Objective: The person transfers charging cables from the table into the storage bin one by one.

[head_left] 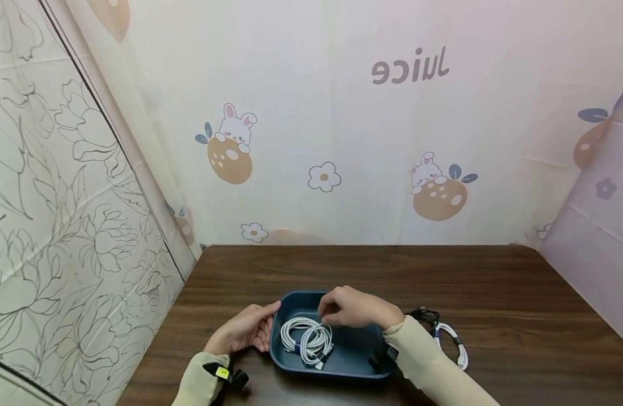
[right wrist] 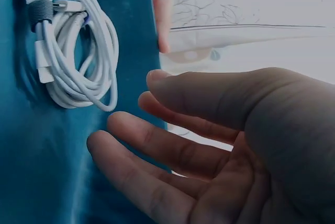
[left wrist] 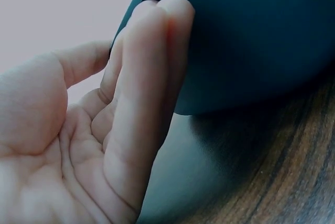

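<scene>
A dark blue tray [head_left: 354, 351] stands on the table, seen from outside in the left wrist view as a dark wall [left wrist: 256, 41]. Coiled white cables [head_left: 318, 345], bound with straps, lie in its left half. At the tray's left end, my left hand [head_left: 247, 329] holds the wall, thumb at the rim and fingers against the outside. My right hand [head_left: 357, 308] hovers over the tray close to the coils, its fingers loosely bent. In the right wrist view nothing sits between the right fingers [right wrist: 152, 137], and the white cables [right wrist: 107, 51] lie apart from them.
Right of the tray, partly behind my right forearm, lie a black cable [head_left: 425, 316] and a white cable coil [head_left: 462, 356] with dark straps. The brown wooden table [head_left: 250, 270] meets a printed curtain [head_left: 291, 113] at the back; more patterned cloth hangs at both sides.
</scene>
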A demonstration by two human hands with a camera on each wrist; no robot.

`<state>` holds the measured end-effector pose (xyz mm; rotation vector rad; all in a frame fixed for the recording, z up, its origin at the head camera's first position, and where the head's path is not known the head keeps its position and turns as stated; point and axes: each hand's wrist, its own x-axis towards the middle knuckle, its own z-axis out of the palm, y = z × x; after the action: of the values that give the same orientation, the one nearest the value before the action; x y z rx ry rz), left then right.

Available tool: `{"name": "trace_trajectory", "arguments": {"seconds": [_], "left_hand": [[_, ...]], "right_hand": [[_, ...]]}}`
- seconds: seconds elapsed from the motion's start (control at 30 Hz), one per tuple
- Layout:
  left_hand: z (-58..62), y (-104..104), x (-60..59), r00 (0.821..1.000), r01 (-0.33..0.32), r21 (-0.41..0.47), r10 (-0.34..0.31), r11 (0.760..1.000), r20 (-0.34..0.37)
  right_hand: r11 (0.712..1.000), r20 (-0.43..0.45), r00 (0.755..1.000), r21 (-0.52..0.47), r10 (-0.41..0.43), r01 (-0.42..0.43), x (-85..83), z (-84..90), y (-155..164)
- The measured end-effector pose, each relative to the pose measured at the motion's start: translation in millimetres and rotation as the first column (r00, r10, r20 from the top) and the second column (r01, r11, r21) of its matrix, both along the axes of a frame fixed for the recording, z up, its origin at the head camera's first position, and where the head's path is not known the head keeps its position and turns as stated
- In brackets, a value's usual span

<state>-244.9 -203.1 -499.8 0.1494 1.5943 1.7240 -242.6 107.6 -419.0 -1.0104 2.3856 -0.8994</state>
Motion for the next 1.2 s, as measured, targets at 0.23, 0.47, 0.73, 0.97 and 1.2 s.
{"name": "trace_trajectory", "arguments": {"seconds": [0.23,0.47,0.73,0.97,1.2], "left_hand": [[-0.6,-0.9,1.5,1.000,-0.011,-0.017,0.011,1.000,-0.005],[-0.6,-0.5,2.0,1.000,-0.018,-0.019,0.018,1.000,-0.013],[2.5,0.4,2.7,1.000,0.004,-0.023,-0.004,1.000,-0.011],[1.2,0.4,2.2,1.000,0.014,-0.025,-0.013,1.000,0.010],[-0.1,1.0,1.4,1.000,-0.001,-0.024,0.001,1.000,0.004]], "right_hand": [[1.000,-0.047,0.999,0.006,-0.014,0.014,-0.3,6.7,5.2],[0.999,-0.088,0.995,-0.011,-0.047,0.046,-1.3,17.4,19.5],[0.990,-0.136,0.980,-0.015,-0.142,0.141,0.9,27.1,54.3],[0.973,-0.145,0.962,-0.044,-0.231,0.227,1.6,25.8,95.3],[0.960,-0.147,0.948,-0.055,-0.281,0.276,2.7,20.9,130.2]]}}
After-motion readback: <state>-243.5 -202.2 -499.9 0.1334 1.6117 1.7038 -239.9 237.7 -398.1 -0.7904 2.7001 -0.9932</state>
